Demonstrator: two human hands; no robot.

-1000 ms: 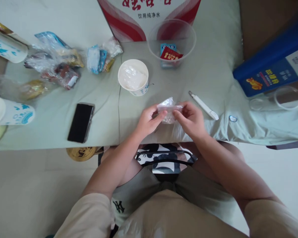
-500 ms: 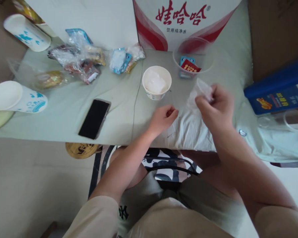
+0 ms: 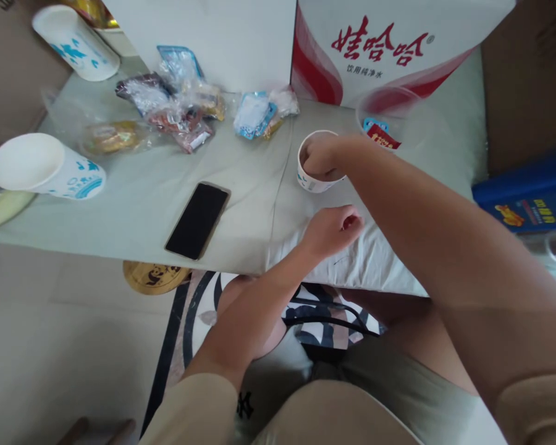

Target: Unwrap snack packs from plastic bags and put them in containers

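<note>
My right hand [image 3: 323,156] reaches down into a white paper cup [image 3: 315,185] with blue print. Its fingers are bent together, their tips out of sight inside the cup, and what they hold, if anything, is hidden. Just in front of the cup, my left hand [image 3: 331,230] lies on the cloth, loosely curled into a fist. A small reddish spot shows in the fist's hollow, too small to name. Beyond my right forearm stands a clear plastic tub [image 3: 410,123] with a red packet [image 3: 382,136] and a blue packet [image 3: 376,124] in it.
A phone [image 3: 197,220] lies left of my hands. Wrapped snacks [image 3: 167,114] and blue packets [image 3: 254,115] sit toward the back. Two large paper cups [image 3: 76,46] lie at the left. A white and red carton [image 3: 389,49] stands behind, a blue box [image 3: 528,204] at the right.
My right hand, which held a crumpled clear plastic piece right of the cup, has moved left into the cup. That plastic is out of sight now. The camera view has shifted; my left hand stays curled.
</note>
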